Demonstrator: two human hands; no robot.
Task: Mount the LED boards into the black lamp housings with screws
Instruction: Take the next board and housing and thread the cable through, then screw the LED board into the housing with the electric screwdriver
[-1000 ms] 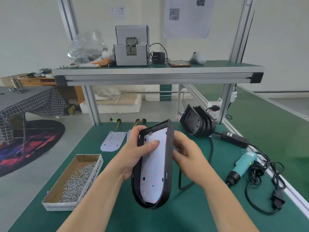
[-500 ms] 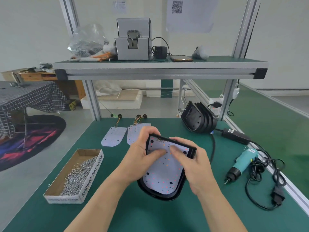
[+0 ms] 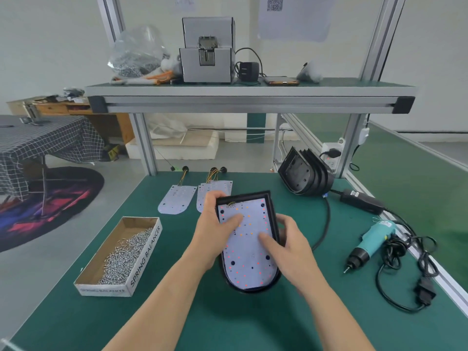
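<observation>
I have the black lamp housing (image 3: 250, 290) lying open side up on the green matte worktop (image 3: 253, 320). It is a smooth plastic shell, square at its far end and rounded at its near end. The pale LED board (image 3: 249, 259), the same shape and dotted with red and orange points, sits inside it.

My left hand (image 3: 215, 231) curls round the housing's far left corner, thumb flat on the board. My right hand (image 3: 291, 247) wraps the housing's right wall, thumb also pressing the board.

Left of the housing stands a cardboard box (image 3: 141, 259) of small silvery screws (image 3: 126, 254). Beyond the housing lie spare LED boards (image 3: 177, 202) with wire tails. Further back to its right, ribbed black housings (image 3: 304, 176) are nested together. A teal electric screwdriver (image 3: 374, 239) rests well to the housing's right.
</observation>
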